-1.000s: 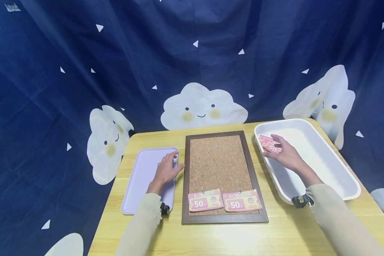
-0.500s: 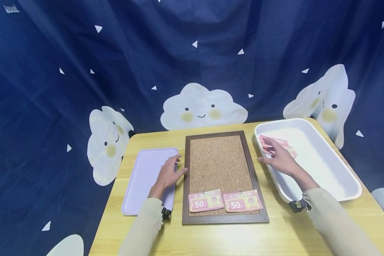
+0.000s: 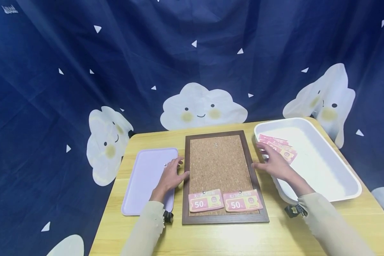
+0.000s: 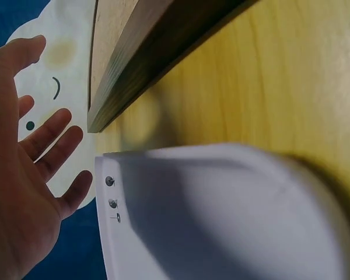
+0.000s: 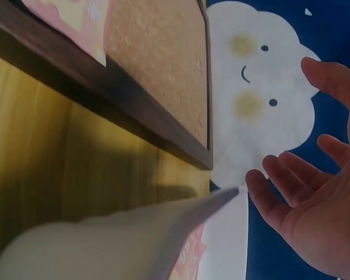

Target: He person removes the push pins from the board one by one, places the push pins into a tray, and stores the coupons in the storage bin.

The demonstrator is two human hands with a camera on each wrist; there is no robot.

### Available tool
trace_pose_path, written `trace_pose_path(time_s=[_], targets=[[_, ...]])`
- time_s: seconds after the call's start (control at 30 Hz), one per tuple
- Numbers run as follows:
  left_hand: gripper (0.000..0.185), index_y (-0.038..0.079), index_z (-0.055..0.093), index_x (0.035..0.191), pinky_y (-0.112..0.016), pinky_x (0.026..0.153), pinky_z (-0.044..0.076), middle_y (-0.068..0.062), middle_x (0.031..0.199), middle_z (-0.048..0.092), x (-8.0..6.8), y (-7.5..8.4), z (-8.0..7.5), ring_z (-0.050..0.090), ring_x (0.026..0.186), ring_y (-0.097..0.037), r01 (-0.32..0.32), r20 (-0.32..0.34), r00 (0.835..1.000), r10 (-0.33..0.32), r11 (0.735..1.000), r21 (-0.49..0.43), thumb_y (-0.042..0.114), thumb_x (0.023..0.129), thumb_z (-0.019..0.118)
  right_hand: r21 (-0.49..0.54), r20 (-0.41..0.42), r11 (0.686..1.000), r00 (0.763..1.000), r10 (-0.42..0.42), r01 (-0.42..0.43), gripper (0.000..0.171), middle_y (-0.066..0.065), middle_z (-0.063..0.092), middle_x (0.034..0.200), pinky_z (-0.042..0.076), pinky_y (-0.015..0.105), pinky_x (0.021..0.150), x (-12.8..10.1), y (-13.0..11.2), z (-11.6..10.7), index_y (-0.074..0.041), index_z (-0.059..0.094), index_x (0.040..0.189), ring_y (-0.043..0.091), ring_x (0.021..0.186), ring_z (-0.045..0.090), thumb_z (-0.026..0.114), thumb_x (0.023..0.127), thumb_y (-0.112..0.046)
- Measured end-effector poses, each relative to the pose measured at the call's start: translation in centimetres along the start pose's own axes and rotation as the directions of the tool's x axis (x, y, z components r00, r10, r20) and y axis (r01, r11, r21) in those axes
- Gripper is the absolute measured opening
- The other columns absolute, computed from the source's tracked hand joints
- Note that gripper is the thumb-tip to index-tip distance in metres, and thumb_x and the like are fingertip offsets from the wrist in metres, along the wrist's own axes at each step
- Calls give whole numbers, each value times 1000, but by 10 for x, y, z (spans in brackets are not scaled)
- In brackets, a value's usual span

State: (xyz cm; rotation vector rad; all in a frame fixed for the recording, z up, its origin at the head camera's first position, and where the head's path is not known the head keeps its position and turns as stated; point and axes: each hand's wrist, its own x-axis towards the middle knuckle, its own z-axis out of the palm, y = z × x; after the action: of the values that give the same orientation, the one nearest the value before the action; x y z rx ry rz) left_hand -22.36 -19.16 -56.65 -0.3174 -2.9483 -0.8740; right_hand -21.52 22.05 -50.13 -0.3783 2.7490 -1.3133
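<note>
My left hand [image 3: 170, 177] hovers with relaxed fingers over the right rim of a lavender tray [image 3: 137, 188], its thumb close to the left frame of a cork board [image 3: 219, 163]. In the left wrist view, several metal thumbtacks [image 4: 112, 203] lie in the tray. My right hand [image 3: 276, 165], fingers spread, holds nothing above the left rim of a white bin [image 3: 326, 170]; its thumb reaches toward the board's right frame. Pink coupons [image 3: 288, 154] lie fanned in the bin, partly hidden by that hand. A left coupon [image 3: 206, 201] and a right coupon [image 3: 243, 201] are tacked along the board's bottom.
Small tacks [image 3: 216, 144] show near the top of the cork. All of this stands on a light wood table [image 3: 224, 241]. Behind its far edge hangs a dark blue curtain [image 3: 140, 53] with smiling clouds.
My right hand has drawn left and nearer from the coupons in the bin, uncovering more of them, which now lie spread wider. My left hand has shifted slightly right and nearer.
</note>
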Motion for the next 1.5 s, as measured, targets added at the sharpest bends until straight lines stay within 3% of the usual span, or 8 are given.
trace_pose_path(time_s=[0.17,0.4,0.8,1.13,1.5], targets=[[65,20,40,130,-40,87,40,-2,113,54,-3,4,3,53,100,-19,-2,25,1000,3,999,-45,40,74,66,-4,2,1000,1000,-28,28,87,16,36,138,44,51,86,-1,-3,10,-13,26,139,41,117,43,74,69,-31],[65,23,39,131,-39,89,39,2,115,53,-10,7,11,50,103,-15,-11,44,999,11,1000,5,45,75,62,-20,30,999,998,-49,50,84,15,38,136,42,50,88,-2,-7,26,-13,27,138,39,116,45,74,70,-27],[62,20,42,129,-44,98,33,4,118,51,-16,14,14,46,113,-15,-42,50,998,42,999,5,43,76,63,4,65,997,995,-72,72,82,13,45,131,44,46,88,-6,-11,50,-14,30,137,32,112,51,75,69,-24],[64,19,41,130,-46,92,35,2,115,52,-22,19,16,48,109,-15,-70,56,996,70,997,10,46,76,61,27,93,997,992,-80,77,83,12,49,128,42,47,90,-9,-11,69,-20,31,136,31,112,51,76,67,-24],[64,18,41,130,-41,85,38,6,110,53,-28,22,22,48,104,-11,-130,54,990,127,990,56,42,74,60,77,134,994,988,-82,72,81,14,51,125,42,46,91,-12,-15,78,-16,33,136,31,110,52,76,67,-24]])
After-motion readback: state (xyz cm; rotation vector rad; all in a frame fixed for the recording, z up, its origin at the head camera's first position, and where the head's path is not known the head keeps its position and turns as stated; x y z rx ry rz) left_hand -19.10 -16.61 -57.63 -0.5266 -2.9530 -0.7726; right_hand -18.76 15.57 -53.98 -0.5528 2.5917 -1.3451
